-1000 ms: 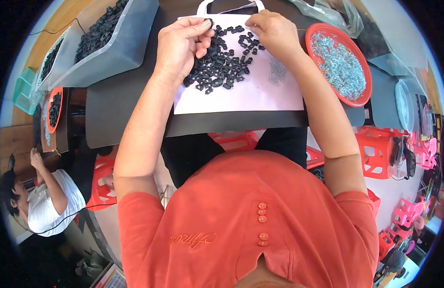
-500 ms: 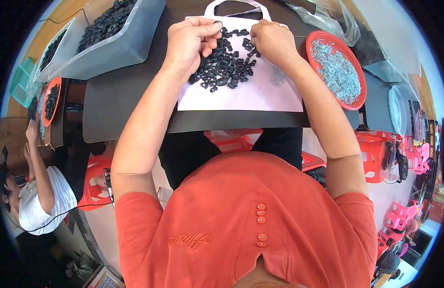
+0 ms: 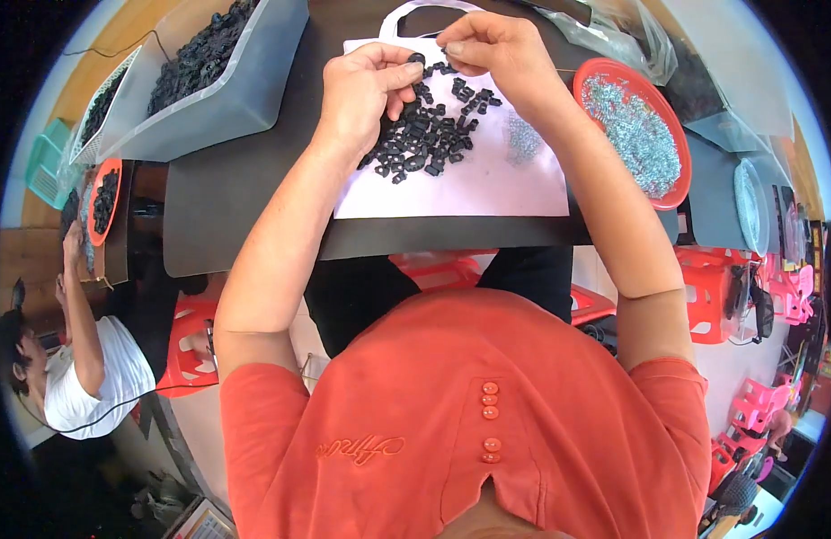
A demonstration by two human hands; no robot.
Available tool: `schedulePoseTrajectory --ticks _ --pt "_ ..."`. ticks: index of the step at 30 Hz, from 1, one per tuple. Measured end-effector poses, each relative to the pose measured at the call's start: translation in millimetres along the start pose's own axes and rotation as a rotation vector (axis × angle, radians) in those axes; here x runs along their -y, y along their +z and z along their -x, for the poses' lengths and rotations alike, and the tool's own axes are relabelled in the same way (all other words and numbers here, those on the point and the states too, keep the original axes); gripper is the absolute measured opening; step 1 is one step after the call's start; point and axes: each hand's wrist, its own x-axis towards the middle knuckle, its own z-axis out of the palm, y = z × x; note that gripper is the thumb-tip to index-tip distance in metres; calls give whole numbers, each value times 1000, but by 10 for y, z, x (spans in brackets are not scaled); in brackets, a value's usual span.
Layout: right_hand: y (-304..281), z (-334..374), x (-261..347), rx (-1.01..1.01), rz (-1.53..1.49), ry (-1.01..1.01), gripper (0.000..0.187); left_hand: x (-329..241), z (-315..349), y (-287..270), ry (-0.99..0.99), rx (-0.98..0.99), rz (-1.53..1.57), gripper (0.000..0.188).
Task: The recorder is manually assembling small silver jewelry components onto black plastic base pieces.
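My left hand (image 3: 363, 94) pinches a small black plastic part (image 3: 416, 58) between thumb and forefinger, above the far left of a pile. Close to its right, my right hand (image 3: 503, 58) has thumb and forefinger pressed together. A dark speck shows at those fingertips, too small to name. Below both hands, many small black plastic parts (image 3: 424, 144) lie spread on a flat white bag (image 3: 451, 199) with a loop handle. On the bag's right side sits a small heap of tiny silvery pieces (image 3: 523, 139), apart from the black ones.
A red basin (image 3: 681, 171) of silvery pieces stands to the right on the dark table (image 3: 226, 211). At the far left is a big translucent bin (image 3: 262, 112) of black parts. Clear plastic bags (image 3: 604, 40) lie at the back right. A person in white (image 3: 110, 368) works at the left.
My right hand has moved from the pile's right side up and left, close to my left hand. My left hand keeps its pinch on the black part, nearly in place.
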Motion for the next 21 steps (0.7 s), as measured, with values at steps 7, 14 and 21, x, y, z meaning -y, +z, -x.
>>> schedulePoseTrajectory --ticks 7,14,21 --pt "111 75 78 12 -128 19 17 -7 10 33 0 -4 -51 12" --pt "134 89 28 12 -134 17 18 22 5 24 28 -13 -41 9" --pt "134 108 36 -7 -117 -9 18 6 26 44 47 -18 -89 8"
